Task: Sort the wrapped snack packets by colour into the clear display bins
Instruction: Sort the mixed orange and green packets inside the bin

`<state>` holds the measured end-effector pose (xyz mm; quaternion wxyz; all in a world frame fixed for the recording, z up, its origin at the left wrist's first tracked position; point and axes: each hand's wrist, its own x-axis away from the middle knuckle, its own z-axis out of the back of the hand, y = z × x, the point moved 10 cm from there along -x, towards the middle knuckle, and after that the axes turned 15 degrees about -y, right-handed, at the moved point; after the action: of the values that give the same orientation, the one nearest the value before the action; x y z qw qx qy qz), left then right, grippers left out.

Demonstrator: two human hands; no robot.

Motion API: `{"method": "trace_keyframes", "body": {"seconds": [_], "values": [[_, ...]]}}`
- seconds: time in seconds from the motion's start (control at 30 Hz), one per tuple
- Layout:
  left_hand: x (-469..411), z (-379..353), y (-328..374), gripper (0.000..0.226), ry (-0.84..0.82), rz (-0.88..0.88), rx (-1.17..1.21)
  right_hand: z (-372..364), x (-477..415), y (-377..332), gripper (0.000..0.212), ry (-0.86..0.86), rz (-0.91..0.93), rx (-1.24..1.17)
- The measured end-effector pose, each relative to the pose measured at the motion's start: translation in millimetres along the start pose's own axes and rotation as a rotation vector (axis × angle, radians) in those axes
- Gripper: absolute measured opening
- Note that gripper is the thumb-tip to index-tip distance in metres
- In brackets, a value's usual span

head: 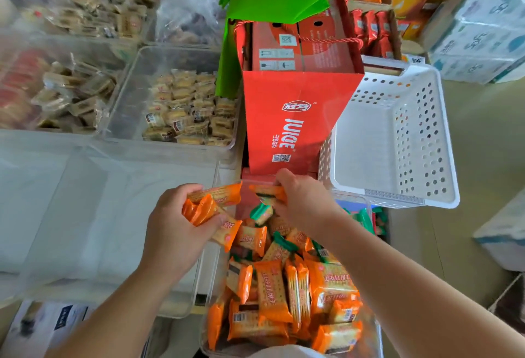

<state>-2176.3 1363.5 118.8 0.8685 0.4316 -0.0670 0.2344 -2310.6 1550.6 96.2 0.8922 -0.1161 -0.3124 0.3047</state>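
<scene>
Item: orange packets [211,203], a bunch grasped in left hand [173,224]. Single packet [267,191] pinched in right hand [301,200].
Stock: mixed orange and green heap in clear bin [366,207], directly beneath both hands.
Handling, judged: light, slick film, brittle biscuit inside; hold across the short sides or by a crimped end.
Orientation: held packets' long axes run crosswise, ends meeting between the hands.

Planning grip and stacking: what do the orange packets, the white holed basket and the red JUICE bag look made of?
Orange packets: glossy plastic film, judging by crinkles and crimped ends. White basket: rigid moulded plastic, matte, with round holes. Red JUICE bag: probably stiff printed card, with sharp folds and slight sheen.
</scene>
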Motion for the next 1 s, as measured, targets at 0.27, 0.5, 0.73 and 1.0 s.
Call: {"method": "trace_keyframes", "body": {"seconds": [0.27, 0.5, 0.73, 1.0], "values": [[16, 13, -21, 0.059, 0.010, 0.019, 0.091, -15, -36, -37, 0.028, -0.182, -0.023, 0.073], [20, 9, -33, 0.058, -0.031, 0.019, 0.140, -22, 0, -11, 0.038, -0.505, -0.066, 0.497], [14, 5, -34, 0.057, -0.061, 0.023, 0.147, -19, -36, -11, 0.017, -0.137, -0.086, 0.098], [14, 6, -38, 0.057, -0.043, 0.041, 0.137, -69, -57, -26, 0.022, -0.027, -0.001, 0.190]]}}
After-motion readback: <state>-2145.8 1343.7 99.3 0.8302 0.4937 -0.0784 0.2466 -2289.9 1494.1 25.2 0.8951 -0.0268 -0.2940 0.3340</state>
